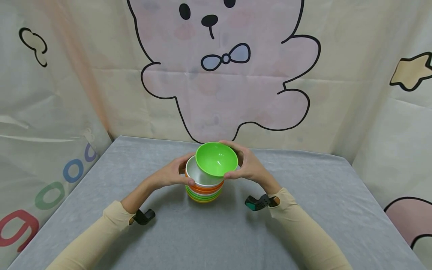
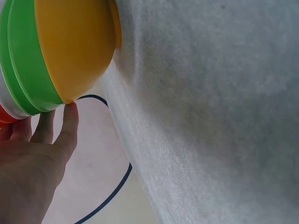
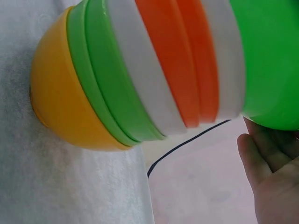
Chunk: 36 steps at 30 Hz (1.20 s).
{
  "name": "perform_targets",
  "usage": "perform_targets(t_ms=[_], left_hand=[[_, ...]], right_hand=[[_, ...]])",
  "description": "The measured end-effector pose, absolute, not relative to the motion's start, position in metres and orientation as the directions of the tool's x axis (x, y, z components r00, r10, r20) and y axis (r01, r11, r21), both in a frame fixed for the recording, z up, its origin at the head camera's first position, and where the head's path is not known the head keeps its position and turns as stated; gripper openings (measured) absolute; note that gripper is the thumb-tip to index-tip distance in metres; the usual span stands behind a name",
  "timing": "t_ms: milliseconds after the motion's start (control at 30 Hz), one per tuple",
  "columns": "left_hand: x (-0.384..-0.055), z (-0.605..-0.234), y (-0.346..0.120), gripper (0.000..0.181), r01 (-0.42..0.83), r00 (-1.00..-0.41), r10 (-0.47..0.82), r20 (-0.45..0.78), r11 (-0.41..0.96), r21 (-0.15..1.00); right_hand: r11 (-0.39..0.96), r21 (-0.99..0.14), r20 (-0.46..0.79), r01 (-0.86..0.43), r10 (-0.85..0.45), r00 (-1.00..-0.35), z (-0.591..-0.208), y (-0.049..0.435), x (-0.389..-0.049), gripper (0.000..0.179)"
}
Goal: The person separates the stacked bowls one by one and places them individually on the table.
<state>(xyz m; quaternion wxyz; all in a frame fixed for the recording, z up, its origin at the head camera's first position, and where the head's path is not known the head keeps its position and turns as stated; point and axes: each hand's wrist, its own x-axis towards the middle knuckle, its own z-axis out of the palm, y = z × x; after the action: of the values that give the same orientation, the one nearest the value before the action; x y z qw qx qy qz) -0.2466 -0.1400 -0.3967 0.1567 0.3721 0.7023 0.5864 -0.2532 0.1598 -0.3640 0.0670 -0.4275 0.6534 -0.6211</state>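
Note:
A stack of nested bowls (image 1: 204, 190) stands on the grey cloth, with a white bowl (image 1: 197, 170) uppermost and orange, white and green rims below it. Its lowest bowl is yellow (image 3: 70, 93). My left hand (image 1: 170, 173) grips the stack from the left, thumb on the near side and fingertips against the rims in the left wrist view. Tilted over the white bowl's right part is a bright green bowl (image 1: 216, 159), its inside facing the head camera. My right hand (image 1: 250, 165) holds this bowl by its right side between thumb and fingers.
A grey cloth (image 1: 216, 240) covers the table, whose far edge lies just behind the bowls. Behind it hangs a pale curtain (image 1: 337, 93) with a cartoon bear, and more curtain runs along both sides. Each wrist wears a dark strapped device.

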Motion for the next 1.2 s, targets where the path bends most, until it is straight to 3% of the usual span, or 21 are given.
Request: perform_targets(t_ms=[433, 733, 1200], left_hand=[[-0.246, -0.397, -0.139, 0.090, 0.350, -0.687, 0.697, 0.204, 0.072, 0.934], [-0.245, -0.395, -0.140, 0.090, 0.348, -0.693, 0.693, 0.197, 0.082, 0.934], [-0.247, -0.399, -0.139, 0.088, 0.371, -0.684, 0.695, 0.223, 0.067, 0.926]], right_hand=[[-0.147, -0.883, 0.442, -0.446, -0.581, -0.683, -0.354, 0.190, -0.252, 0.100], [-0.085, -0.885, 0.428, -0.458, -0.535, -0.728, -0.355, 0.224, -0.248, 0.090], [0.077, -0.892, 0.367, -0.446, -0.454, -0.812, -0.374, 0.260, -0.245, 0.089]])
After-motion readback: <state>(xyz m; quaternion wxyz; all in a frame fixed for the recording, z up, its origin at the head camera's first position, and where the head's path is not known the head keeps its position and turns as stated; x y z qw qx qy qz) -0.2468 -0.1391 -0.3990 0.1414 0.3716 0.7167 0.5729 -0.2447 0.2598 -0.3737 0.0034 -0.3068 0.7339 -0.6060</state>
